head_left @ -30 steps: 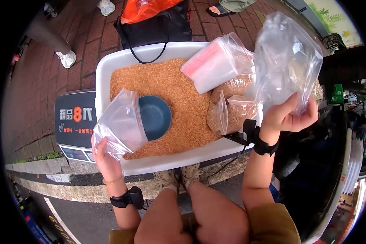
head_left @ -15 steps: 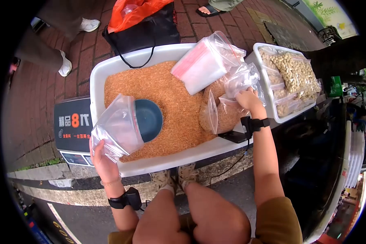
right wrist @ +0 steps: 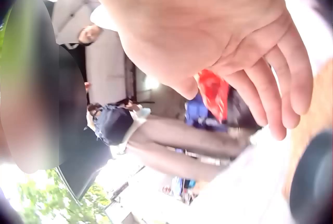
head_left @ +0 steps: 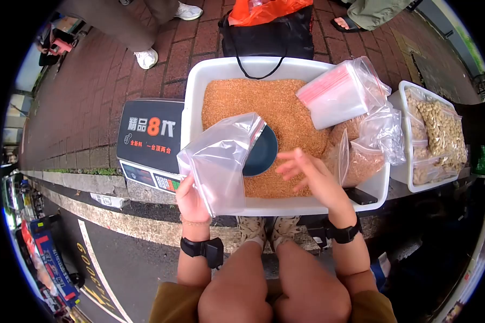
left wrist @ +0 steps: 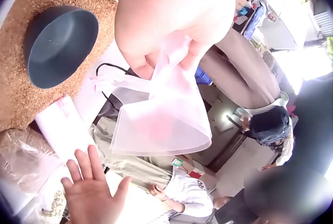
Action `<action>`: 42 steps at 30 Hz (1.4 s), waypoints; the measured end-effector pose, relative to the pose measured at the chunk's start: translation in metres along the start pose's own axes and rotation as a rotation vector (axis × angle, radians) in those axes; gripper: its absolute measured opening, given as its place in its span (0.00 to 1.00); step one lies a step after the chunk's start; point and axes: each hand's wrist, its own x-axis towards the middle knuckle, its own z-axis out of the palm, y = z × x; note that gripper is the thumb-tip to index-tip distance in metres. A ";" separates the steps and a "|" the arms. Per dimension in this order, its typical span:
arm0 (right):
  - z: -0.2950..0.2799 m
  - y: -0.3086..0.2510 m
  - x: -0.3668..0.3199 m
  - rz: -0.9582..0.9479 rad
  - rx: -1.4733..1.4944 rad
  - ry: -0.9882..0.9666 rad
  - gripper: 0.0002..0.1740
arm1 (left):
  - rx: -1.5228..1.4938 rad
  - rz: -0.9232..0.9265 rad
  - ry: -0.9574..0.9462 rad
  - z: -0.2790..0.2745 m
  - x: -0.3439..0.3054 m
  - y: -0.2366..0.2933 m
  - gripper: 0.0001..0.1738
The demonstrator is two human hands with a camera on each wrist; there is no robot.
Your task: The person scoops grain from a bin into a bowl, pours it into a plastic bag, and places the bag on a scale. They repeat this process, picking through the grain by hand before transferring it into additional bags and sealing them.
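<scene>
My left hand (head_left: 193,203) grips the lower edge of a clear zip bag (head_left: 221,161), its red-lined top slanting up toward a dark blue bowl (head_left: 262,155). The bowl sits in loose orange-brown flakes (head_left: 242,97) that fill a white tub (head_left: 193,89), and the bag overlaps part of it in the head view. In the left wrist view the bag (left wrist: 161,125) hangs from the fingers. Over the flakes, just right of the bowl, my right hand (head_left: 319,185) holds nothing; its fingers (right wrist: 273,91) are spread and relaxed in the right wrist view.
A stack of zip bags (head_left: 334,97), filled bags (head_left: 366,164), a crumpled clear bag (head_left: 385,134) and a black phone (head_left: 360,196) lie at the tub's right side. Bagged peanuts (head_left: 442,129) fill another tub. A printed box (head_left: 148,134) stands left, a black bag (head_left: 275,40) behind.
My right hand lowered a large clear bag onto the filled bags, let it go, and moved left toward the bowl. The left hand keeps its zip bag. The head view has turned left.
</scene>
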 end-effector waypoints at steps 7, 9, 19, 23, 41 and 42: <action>0.050 0.041 0.053 -0.147 0.754 -0.194 0.17 | 0.012 -0.086 -0.022 -0.018 -0.001 -0.006 0.23; 0.036 0.025 0.045 -0.214 0.703 -0.074 0.14 | 0.080 -0.039 0.070 -0.012 0.004 -0.004 0.25; 0.018 0.001 -0.003 -0.458 0.299 0.136 0.05 | 0.859 0.400 -0.012 0.065 -0.013 -0.012 0.36; 0.035 -0.007 -0.008 -0.480 -0.118 -0.019 0.13 | 0.843 0.089 -0.333 0.090 -0.018 -0.034 0.32; -0.205 0.054 -0.056 -0.616 0.564 1.123 0.12 | 0.636 0.212 -0.011 0.062 0.003 -0.035 0.23; -0.213 0.062 -0.064 -0.655 0.493 1.127 0.13 | 0.648 0.208 -0.020 0.064 0.003 -0.035 0.23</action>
